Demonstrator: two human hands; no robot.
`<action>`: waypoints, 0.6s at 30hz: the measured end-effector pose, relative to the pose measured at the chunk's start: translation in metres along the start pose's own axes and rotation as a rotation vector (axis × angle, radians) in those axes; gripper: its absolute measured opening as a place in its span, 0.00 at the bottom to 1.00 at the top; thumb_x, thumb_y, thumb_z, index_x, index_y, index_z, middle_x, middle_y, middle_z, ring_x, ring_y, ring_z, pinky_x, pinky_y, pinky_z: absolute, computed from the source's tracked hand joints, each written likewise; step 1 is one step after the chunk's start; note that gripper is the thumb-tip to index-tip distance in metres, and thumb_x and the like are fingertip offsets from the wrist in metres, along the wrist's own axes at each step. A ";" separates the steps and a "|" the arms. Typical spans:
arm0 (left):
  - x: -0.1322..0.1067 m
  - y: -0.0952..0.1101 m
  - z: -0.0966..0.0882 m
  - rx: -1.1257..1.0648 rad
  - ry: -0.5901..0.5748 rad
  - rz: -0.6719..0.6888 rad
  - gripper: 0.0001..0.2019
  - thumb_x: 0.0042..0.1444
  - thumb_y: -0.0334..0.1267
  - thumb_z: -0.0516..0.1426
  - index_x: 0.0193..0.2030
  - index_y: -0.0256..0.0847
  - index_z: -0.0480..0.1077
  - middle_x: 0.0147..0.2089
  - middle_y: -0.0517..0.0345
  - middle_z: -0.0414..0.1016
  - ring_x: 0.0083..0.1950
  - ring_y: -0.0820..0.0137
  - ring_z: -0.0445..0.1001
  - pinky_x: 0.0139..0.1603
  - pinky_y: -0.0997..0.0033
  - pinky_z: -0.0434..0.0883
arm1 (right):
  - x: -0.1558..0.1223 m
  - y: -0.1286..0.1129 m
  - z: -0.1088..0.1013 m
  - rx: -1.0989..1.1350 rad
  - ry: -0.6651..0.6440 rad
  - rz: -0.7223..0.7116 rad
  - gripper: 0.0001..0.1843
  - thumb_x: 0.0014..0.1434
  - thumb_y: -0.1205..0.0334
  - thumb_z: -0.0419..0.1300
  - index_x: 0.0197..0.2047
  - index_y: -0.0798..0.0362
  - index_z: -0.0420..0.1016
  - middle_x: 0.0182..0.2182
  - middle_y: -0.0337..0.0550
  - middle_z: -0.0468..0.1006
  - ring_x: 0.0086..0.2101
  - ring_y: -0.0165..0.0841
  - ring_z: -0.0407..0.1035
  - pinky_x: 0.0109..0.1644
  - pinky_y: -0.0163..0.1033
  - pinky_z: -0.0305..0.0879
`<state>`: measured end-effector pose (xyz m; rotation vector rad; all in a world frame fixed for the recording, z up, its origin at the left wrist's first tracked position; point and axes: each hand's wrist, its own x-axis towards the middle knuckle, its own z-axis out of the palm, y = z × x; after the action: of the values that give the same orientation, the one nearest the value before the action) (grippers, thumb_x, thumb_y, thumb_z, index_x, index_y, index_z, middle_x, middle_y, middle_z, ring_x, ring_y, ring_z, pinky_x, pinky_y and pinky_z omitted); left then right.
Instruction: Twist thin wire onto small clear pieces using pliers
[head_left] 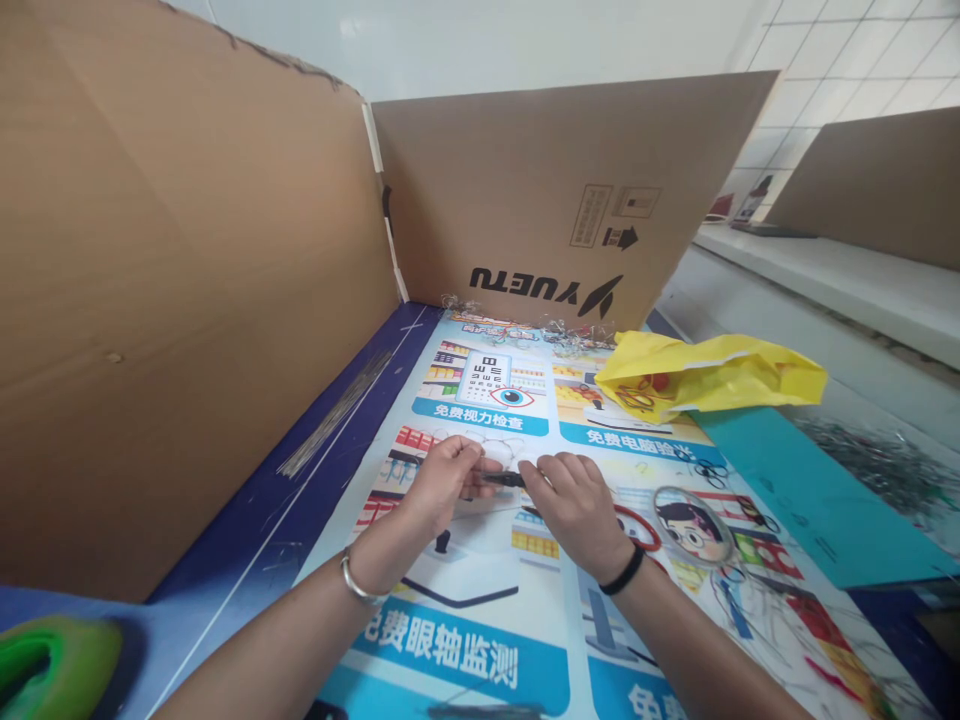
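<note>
My left hand (448, 478) is closed in a pinch over the printed sheet. Fine loops of thin wire (499, 441) show just beyond its fingertips, and what lies between the fingers is mostly hidden. My right hand (576, 505) is wrapped round a dark, narrow-nosed tool that looks like pliers (505, 480). The tool's tip points left and reaches my left fingers. Much of its body is covered by my right hand. Right of that hand lie a red ring (637, 527) and a clear round hoop (693, 525).
Cardboard panels (555, 190) stand at the left and back. A bundle of straight wires (334, 415) lies at left. A yellow bag (720, 370), a teal board (817, 490) and a wire heap (874, 465) are at right. Green tape (82, 650) sits front left.
</note>
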<state>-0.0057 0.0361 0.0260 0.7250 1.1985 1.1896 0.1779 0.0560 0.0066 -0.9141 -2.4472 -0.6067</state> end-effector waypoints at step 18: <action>-0.002 0.003 0.002 -0.023 0.020 -0.027 0.07 0.52 0.38 0.56 0.29 0.38 0.62 0.29 0.53 0.76 0.24 0.74 0.73 0.26 0.73 0.71 | 0.001 0.000 0.000 0.014 0.012 -0.004 0.10 0.60 0.67 0.51 0.44 0.51 0.70 0.34 0.44 0.70 0.35 0.33 0.58 0.39 0.41 0.50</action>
<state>-0.0047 0.0357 0.0301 0.6797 1.2055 1.1889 0.1775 0.0560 0.0070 -0.8974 -2.4400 -0.5947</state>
